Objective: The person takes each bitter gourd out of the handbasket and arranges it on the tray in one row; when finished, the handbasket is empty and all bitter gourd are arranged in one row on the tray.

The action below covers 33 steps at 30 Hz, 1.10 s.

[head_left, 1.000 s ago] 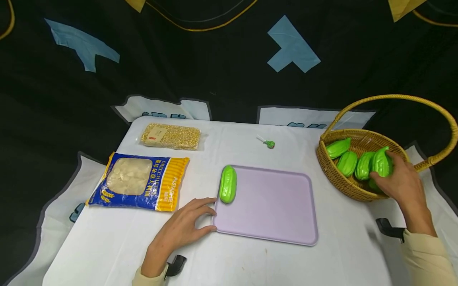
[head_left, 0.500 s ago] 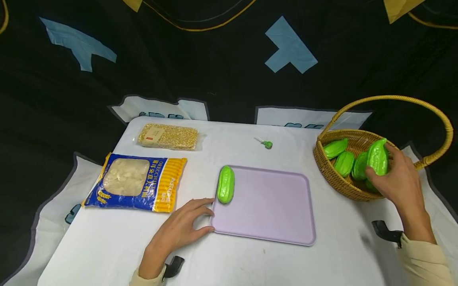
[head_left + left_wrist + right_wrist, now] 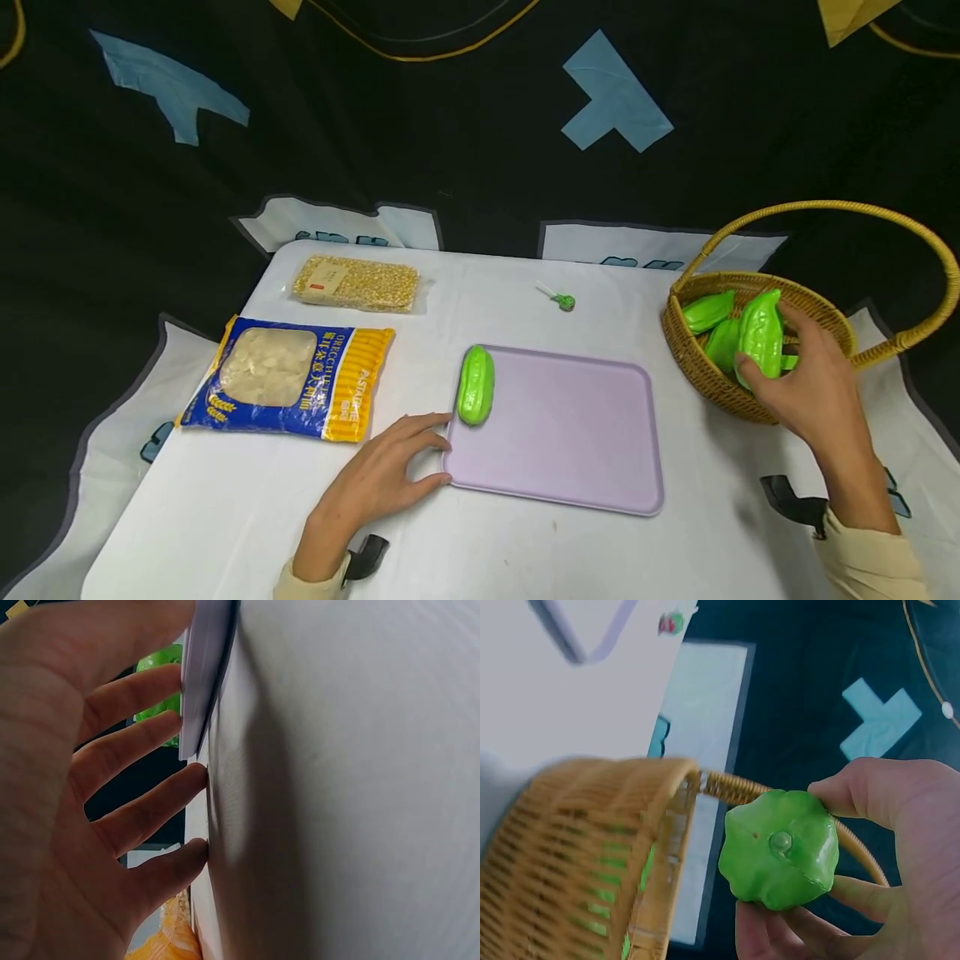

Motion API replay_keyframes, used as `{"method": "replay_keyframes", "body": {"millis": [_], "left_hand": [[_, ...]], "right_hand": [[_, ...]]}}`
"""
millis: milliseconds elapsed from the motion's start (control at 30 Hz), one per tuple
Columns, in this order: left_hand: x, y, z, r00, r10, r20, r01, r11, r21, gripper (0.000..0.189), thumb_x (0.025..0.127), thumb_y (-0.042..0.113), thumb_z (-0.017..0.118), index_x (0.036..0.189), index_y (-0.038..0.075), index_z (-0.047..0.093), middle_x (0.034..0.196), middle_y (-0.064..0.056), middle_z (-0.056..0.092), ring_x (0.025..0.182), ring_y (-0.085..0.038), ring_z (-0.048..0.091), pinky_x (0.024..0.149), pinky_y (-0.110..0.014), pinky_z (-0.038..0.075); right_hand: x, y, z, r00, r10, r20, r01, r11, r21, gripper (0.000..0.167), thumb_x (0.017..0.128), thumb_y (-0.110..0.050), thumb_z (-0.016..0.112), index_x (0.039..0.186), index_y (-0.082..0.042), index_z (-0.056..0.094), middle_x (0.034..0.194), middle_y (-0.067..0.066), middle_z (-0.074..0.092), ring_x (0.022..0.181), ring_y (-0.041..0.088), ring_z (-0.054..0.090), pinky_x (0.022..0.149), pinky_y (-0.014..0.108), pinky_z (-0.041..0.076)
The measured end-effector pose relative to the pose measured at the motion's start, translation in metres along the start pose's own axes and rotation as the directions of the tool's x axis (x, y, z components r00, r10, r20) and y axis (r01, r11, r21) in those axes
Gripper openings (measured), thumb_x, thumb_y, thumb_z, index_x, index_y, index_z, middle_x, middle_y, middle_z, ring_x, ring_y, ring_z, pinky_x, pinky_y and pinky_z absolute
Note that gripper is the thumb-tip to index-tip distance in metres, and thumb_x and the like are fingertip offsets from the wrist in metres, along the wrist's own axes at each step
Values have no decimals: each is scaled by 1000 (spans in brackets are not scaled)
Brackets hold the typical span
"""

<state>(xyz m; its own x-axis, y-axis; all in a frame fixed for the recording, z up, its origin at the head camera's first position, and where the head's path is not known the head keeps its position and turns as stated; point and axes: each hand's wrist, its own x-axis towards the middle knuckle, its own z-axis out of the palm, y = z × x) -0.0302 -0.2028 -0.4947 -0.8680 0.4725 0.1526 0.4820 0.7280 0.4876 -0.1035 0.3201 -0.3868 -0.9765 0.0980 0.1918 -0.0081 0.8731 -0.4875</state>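
Note:
My right hand (image 3: 817,387) holds a glossy green bitter melon (image 3: 761,337) between thumb and fingers, just over the wicker basket (image 3: 701,379). In the right wrist view the held bitter melon (image 3: 780,851) shows its lobed end with a small round nub, beside the basket's rim. Other bitter melons (image 3: 708,312) lie in the basket, partly hidden. My left hand (image 3: 375,475) has its fingers spread, touching the left edge of a lilac tray (image 3: 570,433); the left wrist view shows fingertips at the tray's side (image 3: 199,682). One bitter melon (image 3: 476,386) lies along the tray's left side.
A blue and yellow pasta bag (image 3: 288,379) lies left of the tray, with a clear pack of yellow grains (image 3: 356,283) behind it. A green lollipop (image 3: 564,302) is at the back. The basket's tall handle (image 3: 825,205) arches above it. Dark cloth hangs behind.
My right hand has lifted the bitter melon from the right of the basket and carried it left and slightly toward me. My left hand has stayed at the tray edge.

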Motion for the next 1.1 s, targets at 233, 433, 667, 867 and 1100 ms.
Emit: {"method": "replay_keyframes", "body": {"millis": [233,433,667,867,1100], "left_hand": [[1,0,-1,1000,11,-2,-11,1000,11,35,87,41,91,114,25,77,154,5,62,142,-19,58,121,-43,48],[1,0,0,1000,14,-4,-14,1000,5,35,87,41,91,114,24,77,154,5,62,141,-19,59,119,-41,51],[0,-1,1,1000,10,1,-10,1000,8,35,87,41,91,115,25,77,155,7,61,142,-20,58,120,-42,50],[-1,-1,1,1000,10,-2,-10,1000,6,35,86,40,92,115,24,77,154,6,61,142,-20,58,119,-43,50],[0,-1,0,1000,20,-18,-20,1000,10,35,86,41,92,114,25,77,153,4,63,142,-20,58,121,-42,49]], "right_hand": [[-10,-16,17,999,-15,50,12,998,59,92,95,-27,79,166,2,28,149,40,45,118,59,57,89,77,55],[-16,-25,36,997,-64,33,61,995,84,89,92,-21,82,163,4,34,143,39,51,113,56,59,88,74,56],[-23,-35,59,992,-112,51,106,988,113,88,89,-17,85,160,6,39,146,39,52,128,58,53,100,77,49],[-29,-44,81,983,-163,86,148,977,155,86,88,-17,86,158,6,42,142,36,57,114,54,66,89,67,58],[-40,-66,108,968,-142,208,102,976,192,85,91,-19,85,160,2,41,135,31,61,113,47,69,87,59,61]]}}
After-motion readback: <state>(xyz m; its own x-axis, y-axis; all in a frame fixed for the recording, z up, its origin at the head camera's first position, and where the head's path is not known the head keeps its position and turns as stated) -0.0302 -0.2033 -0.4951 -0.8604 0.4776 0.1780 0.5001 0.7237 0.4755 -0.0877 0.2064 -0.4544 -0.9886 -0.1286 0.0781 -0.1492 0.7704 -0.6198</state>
